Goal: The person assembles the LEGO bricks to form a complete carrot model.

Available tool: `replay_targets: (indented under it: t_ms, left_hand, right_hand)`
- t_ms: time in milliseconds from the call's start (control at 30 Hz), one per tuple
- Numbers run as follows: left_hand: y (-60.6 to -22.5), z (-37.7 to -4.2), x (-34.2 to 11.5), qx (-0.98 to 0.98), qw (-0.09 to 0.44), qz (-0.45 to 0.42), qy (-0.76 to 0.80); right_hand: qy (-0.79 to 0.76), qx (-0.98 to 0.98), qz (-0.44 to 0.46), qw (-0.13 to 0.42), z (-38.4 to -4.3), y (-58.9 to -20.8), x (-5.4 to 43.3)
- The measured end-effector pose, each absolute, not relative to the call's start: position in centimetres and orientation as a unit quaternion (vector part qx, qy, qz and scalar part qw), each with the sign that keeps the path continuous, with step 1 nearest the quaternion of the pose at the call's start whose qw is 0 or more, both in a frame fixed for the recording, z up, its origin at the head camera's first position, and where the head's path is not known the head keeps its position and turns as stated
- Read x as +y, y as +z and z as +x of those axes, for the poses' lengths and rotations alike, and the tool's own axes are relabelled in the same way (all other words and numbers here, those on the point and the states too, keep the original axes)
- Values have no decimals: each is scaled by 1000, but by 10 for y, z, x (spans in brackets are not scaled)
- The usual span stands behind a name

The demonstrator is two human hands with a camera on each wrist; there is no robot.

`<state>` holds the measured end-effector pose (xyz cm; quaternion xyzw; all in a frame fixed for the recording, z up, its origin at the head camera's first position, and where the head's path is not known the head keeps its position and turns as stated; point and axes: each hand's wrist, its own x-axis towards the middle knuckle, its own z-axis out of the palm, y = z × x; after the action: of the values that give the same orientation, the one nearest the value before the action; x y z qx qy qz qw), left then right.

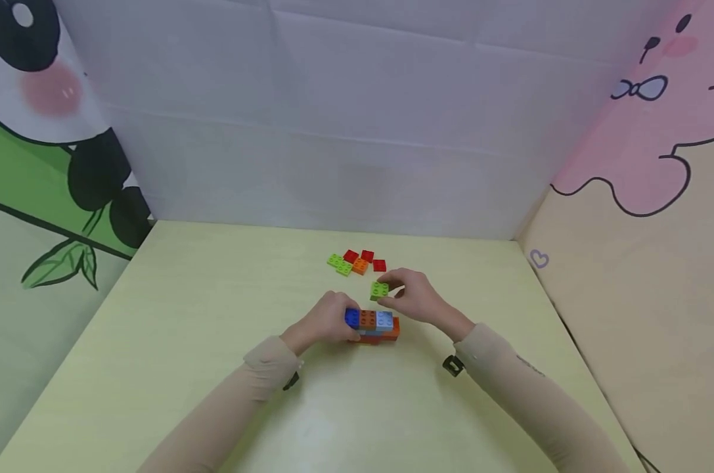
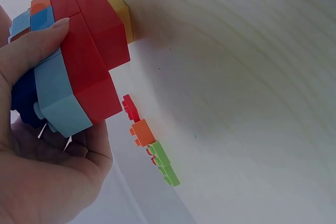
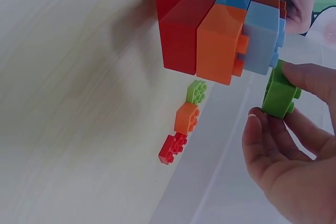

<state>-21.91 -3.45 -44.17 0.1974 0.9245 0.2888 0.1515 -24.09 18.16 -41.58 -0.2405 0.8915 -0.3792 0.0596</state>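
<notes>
My left hand (image 1: 332, 316) grips the left end of a stacked block of toy building bricks (image 1: 371, 333), thumb on the near side. Its top row runs dark blue, brown and light blue. Lower down are red bricks (image 2: 86, 69) and an orange brick (image 3: 220, 43), with a yellow brick (image 2: 122, 14) at the bottom. Between thumb and fingertips, my right hand (image 1: 414, 294) pinches a lime green brick (image 1: 379, 290), studs facing up. In the right wrist view this green brick hovers just past the light blue brick (image 3: 261, 35), close above the stack's top. My left fingers partly hide the dark blue end.
Several loose bricks lie on the pale table (image 1: 215, 315) beyond the hands: lime green bricks (image 1: 335, 260), an orange brick (image 1: 360, 265) and red bricks (image 1: 379, 265). A white sheet (image 1: 333, 177) rises behind the table; printed side panels (image 1: 640, 263) flank it.
</notes>
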Motion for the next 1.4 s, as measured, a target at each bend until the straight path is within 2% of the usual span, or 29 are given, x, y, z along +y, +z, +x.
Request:
replay_targets:
  t_ms: [500, 767, 1400]
  left_hand:
    - [-449, -221, -35, 918, 161, 198, 303]
    - [-447, -221, -34, 919, 152, 213, 295]
    - [-446, -220, -32, 922, 151, 203, 293]
  right_hand:
    - [-394, 875, -271, 74, -230, -411, 189]
    - [-404, 860, -294, 103, -225, -415, 192]
    - [-397, 855, -312, 114, -217, -414, 189]
